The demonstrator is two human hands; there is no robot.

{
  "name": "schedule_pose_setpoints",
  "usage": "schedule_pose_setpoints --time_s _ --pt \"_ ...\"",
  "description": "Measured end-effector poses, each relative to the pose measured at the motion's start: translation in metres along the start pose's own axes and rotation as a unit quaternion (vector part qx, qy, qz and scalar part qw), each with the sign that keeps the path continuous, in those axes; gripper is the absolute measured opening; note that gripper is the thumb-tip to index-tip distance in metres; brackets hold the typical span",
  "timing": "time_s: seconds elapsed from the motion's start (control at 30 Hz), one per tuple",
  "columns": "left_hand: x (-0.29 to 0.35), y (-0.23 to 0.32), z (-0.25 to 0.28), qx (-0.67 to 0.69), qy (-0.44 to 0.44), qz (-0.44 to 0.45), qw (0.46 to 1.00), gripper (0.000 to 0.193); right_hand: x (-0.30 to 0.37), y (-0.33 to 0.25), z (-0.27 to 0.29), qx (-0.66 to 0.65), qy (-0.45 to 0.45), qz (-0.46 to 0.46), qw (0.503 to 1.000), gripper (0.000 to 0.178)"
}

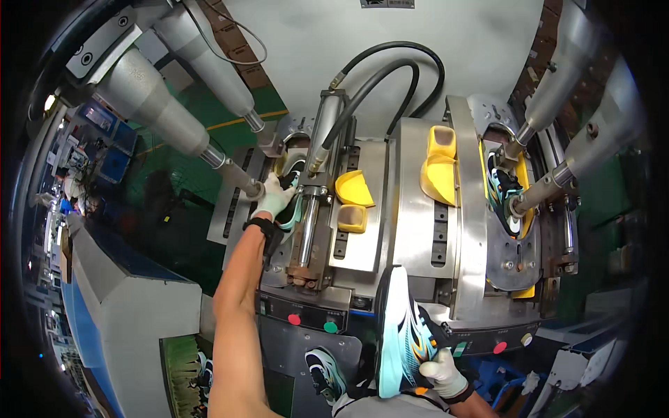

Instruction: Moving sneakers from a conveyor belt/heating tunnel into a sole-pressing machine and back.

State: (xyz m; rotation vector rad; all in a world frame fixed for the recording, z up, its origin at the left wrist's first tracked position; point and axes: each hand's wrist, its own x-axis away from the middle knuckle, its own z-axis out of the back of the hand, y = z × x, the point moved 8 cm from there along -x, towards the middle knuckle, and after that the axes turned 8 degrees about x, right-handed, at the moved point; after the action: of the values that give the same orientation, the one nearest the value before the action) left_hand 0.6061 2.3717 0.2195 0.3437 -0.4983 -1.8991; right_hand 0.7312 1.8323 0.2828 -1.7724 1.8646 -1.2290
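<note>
My left hand (275, 197), in a white glove, reaches into the left station of a press and is closed on a black and teal sneaker (291, 210) there. The station's cylinder and rods hide part of that shoe. Near my body, my right hand (444, 374), also gloved, grips a second sneaker (404, 341), teal, white and black with orange accents, its pale sole turned to the left. Another sneaker (503, 188) sits in the right station, partly covered by metal rods.
Yellow pads (437, 171) lie on the steel plates between the stations. Thick metal rods (157, 104) slant in from both sides. Red and green buttons (330, 327) line the front panel. One more sneaker (325, 373) is low in front. Black hoses (390, 49) arch behind.
</note>
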Motion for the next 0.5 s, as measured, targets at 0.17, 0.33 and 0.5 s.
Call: schedule_pose_setpoints --time_s 0.17,0.33,0.5 --pt "0.036 0.048 0.06 0.023 0.012 -0.056 0.998 0.058 -0.016 -0.012 -0.024 0.018 0.048 0.058 0.997 0.081" --pt "0.172 0.046 0.173 0.176 0.11 -0.119 0.971 0.051 -0.075 -0.007 -0.089 0.023 0.002 0.054 0.998 0.066" --pt "0.349 -0.038 0.201 0.267 0.193 -0.063 0.942 0.043 -0.251 0.014 -0.178 0.07 -0.063 -0.104 0.99 0.024"
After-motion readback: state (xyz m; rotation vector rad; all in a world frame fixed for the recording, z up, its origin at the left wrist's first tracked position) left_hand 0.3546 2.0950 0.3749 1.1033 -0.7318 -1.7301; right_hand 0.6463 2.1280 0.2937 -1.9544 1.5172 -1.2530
